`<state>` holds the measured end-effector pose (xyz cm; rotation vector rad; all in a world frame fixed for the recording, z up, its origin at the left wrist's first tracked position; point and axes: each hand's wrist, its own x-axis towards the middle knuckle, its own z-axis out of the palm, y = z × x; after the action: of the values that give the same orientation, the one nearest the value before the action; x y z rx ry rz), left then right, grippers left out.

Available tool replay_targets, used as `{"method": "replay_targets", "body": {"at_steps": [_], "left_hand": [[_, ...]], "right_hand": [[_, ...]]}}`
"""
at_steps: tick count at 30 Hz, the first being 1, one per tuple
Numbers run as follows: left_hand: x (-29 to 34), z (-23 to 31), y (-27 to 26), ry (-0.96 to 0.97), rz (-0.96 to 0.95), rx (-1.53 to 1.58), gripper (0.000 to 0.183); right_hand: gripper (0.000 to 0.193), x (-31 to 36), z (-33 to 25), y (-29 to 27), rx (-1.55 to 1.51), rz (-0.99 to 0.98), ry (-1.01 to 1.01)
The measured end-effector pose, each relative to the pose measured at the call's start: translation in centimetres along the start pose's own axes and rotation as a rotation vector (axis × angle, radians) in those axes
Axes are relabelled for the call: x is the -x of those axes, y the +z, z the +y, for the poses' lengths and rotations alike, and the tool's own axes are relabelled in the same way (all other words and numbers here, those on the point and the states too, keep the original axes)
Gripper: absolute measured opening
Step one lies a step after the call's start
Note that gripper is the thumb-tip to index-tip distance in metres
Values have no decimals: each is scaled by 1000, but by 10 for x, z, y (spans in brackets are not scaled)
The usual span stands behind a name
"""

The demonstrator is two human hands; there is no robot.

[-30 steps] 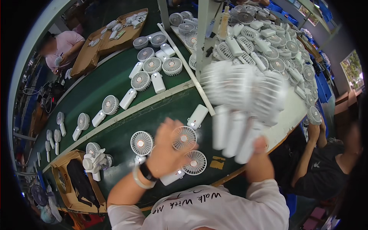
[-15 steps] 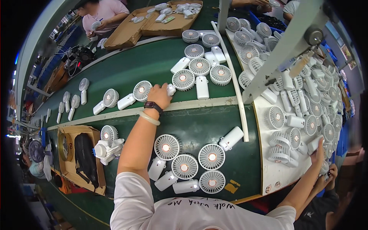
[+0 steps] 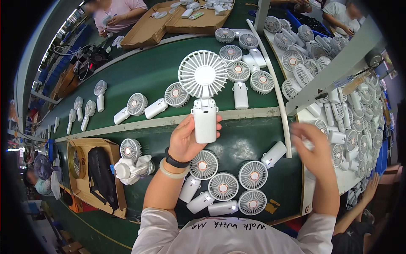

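My left hand (image 3: 188,137) is closed around the handle of a white handheld fan (image 3: 205,120), raised over the bench with its round slatted head up and the handle below. To its right, my right hand (image 3: 313,148) hovers by the white rail (image 3: 279,99). Its fingertips are smeared by motion, but the fingers look stretched out and I see nothing in them. Below my left hand, several fans lie on the green bench, among them one fan head (image 3: 223,186) with an orange-ringed centre. A folded fan (image 3: 240,95) lies on the green belt beyond.
A large pile of white fans (image 3: 357,122) covers the table on the right, where another person's hand (image 3: 371,188) shows. At left stands a cardboard box (image 3: 120,186) with a black pouch (image 3: 101,178). A slanted metal post (image 3: 334,63) crosses the upper right. Co-workers sit across the belt.
My left hand has lifted a fan off the belt and brought it nearer. My right hand has left the pile, let go of the white fan there, and moved left.
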<state>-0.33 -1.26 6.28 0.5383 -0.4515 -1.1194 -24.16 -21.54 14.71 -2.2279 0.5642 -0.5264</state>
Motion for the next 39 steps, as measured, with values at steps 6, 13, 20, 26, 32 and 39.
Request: {"method": "replay_targets", "body": {"at_steps": [6,13,20,26,32,39], "left_hand": [[6,-6,10,177,91,-515,49],[5,4,3,316,211,-539,45],[-3,3,6,352,194,-419,47],[-2,3,-7,371,226,-413,50],[-7,5,0,367,209,-416,50],[3,15,3,369,228,-404,51]], "right_hand": [[56,-131,45,127,471,-261,254],[66,-111,62,128,-107,-256,247],[72,-20,64,79,94,-735,1],[49,-87,43,63,130,-794,-187],[72,-162,113,99,774,-97,-86],[82,-128,62,127,504,-382,10]]}}
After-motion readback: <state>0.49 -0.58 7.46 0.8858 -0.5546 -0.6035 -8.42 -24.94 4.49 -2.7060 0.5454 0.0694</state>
